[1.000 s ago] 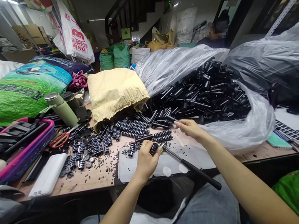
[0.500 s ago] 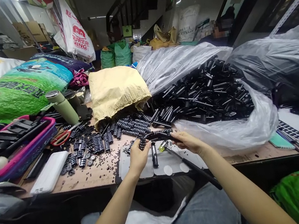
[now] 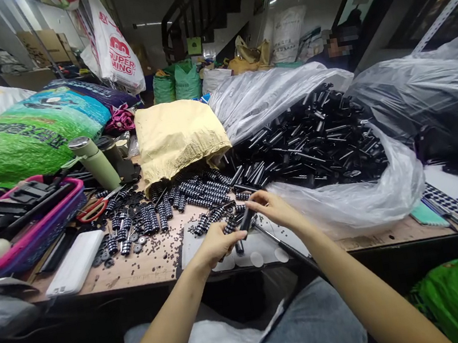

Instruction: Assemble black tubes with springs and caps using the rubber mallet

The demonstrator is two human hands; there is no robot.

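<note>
A short glossy black tube (image 3: 246,222) slants between my hands over the light grey mat (image 3: 222,265). My left hand (image 3: 218,243) pinches its lower end, thumb against it. My right hand (image 3: 276,208) closes its fingers on the upper end. A black roller with pale studs (image 3: 229,225) shows right beside my left fingers; whether they also grip it, I cannot tell. Behind the tube, a second black piece (image 3: 240,247) is partly covered. A long black-shafted tool (image 3: 291,251) lies slantwise under my right forearm, its head hidden by my right hand.
More studded rollers (image 3: 203,190) spill from a yellow sack (image 3: 182,132). A clear plastic bag (image 3: 404,178) holds a heap of black handle-like parts (image 3: 316,146). On the left are red-handled scissors (image 3: 92,210), a green flask (image 3: 97,163), a white box-shaped object (image 3: 76,264) and a pink-rimmed basket (image 3: 46,223).
Both hands have come closer together. The black piece in my right hand has swung from nearly level to steeply tilted, and its lower end now meets my left fingers.
</note>
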